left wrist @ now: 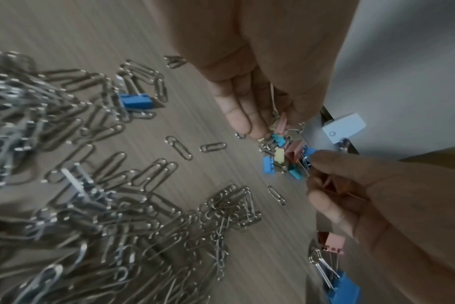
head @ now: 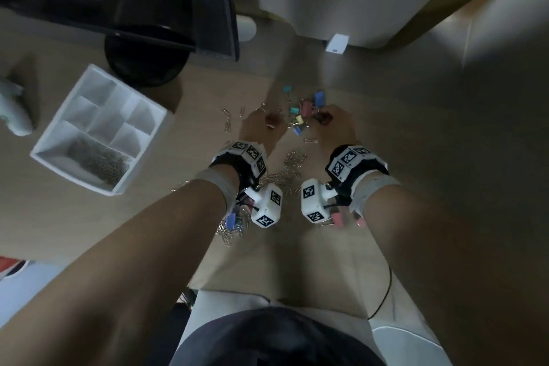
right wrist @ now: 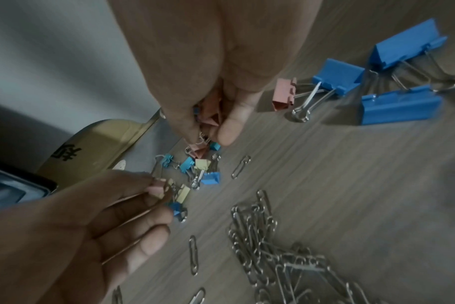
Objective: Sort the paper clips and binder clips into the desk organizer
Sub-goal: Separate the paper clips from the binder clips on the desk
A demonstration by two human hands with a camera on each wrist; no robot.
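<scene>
Small pastel binder clips (head: 300,111) lie in a loose heap on the wooden desk between my two hands. My left hand (head: 269,122) pinches a small pink binder clip (left wrist: 282,123) at its fingertips (left wrist: 240,123), just above the heap. Fingers and thumb of my right hand (right wrist: 208,133) are curled round pink binder clips (right wrist: 210,115). A big pile of silver paper clips (head: 285,169) lies nearer me, under both wrists. The white desk organizer (head: 44,151) stands at the left, with paper clips (head: 101,160) in its front compartment.
Three large blue binder clips (right wrist: 400,107) and a pink one (right wrist: 283,94) lie right of my right hand. A monitor on a round black stand (head: 145,65) is behind the organizer. A small white box (head: 336,43) sits at the back. Loose paper clips (left wrist: 178,147) are scattered about.
</scene>
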